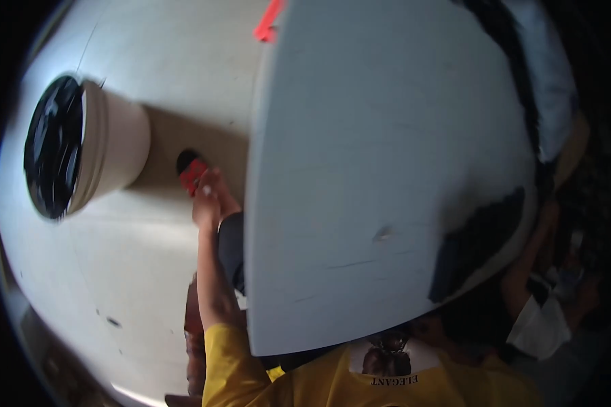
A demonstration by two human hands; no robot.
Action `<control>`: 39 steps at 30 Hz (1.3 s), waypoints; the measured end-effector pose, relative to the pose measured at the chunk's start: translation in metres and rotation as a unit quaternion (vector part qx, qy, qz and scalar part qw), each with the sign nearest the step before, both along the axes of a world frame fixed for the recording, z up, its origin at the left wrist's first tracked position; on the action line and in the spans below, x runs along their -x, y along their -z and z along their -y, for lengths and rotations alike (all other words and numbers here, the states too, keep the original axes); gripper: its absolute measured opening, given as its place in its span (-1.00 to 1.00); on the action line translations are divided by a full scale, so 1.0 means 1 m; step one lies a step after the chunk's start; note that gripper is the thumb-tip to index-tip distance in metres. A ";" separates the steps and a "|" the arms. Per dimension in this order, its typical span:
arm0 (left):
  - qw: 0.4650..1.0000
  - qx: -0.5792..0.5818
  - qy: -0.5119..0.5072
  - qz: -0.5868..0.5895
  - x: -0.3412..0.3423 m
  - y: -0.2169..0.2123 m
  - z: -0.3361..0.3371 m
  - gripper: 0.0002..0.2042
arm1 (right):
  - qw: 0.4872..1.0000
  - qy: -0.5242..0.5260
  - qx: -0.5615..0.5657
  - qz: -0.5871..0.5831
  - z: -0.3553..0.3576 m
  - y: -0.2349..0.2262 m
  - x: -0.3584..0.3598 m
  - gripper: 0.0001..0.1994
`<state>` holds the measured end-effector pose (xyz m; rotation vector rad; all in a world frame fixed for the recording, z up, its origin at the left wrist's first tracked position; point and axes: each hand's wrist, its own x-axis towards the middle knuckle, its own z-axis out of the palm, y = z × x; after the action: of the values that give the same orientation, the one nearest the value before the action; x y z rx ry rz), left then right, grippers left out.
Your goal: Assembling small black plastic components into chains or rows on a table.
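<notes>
My left arm, in a yellow sleeve, reaches down past the left edge of the pale grey table (360, 136). My left hand (207, 202) is beside the table, over the floor. It overlaps a lower leg and a foot in a red and black shoe or sandal (193, 173). Blur hides the fingers, and whether they hold anything does not show. My right hand cannot be made out; the lower right is dark and crowded. A dark patch (478, 251), perhaps an object or a reflection, shows on the table's right part.
A white bin (119, 136) with a black liner stands on the floor at the left. Bright red material (269, 22) shows at the table's far left corner. A brown seat part (193, 339) is beside my left arm. Another person's arm and white cloth (540, 329) are at right.
</notes>
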<state>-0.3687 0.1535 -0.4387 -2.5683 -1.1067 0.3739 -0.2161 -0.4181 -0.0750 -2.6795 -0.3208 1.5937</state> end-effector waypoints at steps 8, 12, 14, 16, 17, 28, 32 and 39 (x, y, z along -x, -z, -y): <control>0.580 -0.742 0.301 -0.150 -0.182 -0.009 0.007 -0.66 | 0.997 -0.031 -0.065 0.010 -0.065 -0.003 -0.020 -0.74; 0.481 -0.816 0.309 -0.087 -0.264 -0.039 0.019 -0.64 | 0.994 -0.017 -0.102 0.028 -0.077 -0.008 -0.022 -0.75; 0.434 -0.843 0.308 -0.075 -0.287 -0.054 0.027 -0.63 | 0.988 -0.052 -0.134 0.054 -0.076 -0.013 -0.021 -0.78; 0.391 -0.865 0.307 -0.071 -0.300 -0.067 0.037 -0.62 | 0.985 -0.034 -0.155 0.072 -0.077 -0.016 -0.022 -0.78; 0.370 -0.875 0.304 -0.071 -0.304 -0.072 0.041 -0.62 | 0.981 -0.031 -0.172 0.080 -0.077 -0.017 -0.021 -0.78; 0.142 -0.956 0.210 -0.145 -0.334 -0.153 0.057 -0.56 | 0.950 -0.038 -0.284 0.127 -0.070 -0.004 -0.018 -0.72; 0.065 -0.966 0.167 -0.188 -0.340 -0.178 0.067 -0.54 | 0.951 -0.041 -0.290 0.102 -0.063 0.005 -0.017 -0.70; -0.073 -0.956 0.118 -0.258 -0.328 -0.197 0.093 -0.50 | 0.940 -0.014 -0.336 0.058 -0.054 0.007 -0.020 -0.65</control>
<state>-0.0407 0.0604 -0.2418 0.4179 0.1034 -0.3372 -0.1957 -0.3644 -0.0823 -2.2284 -0.7493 1.0587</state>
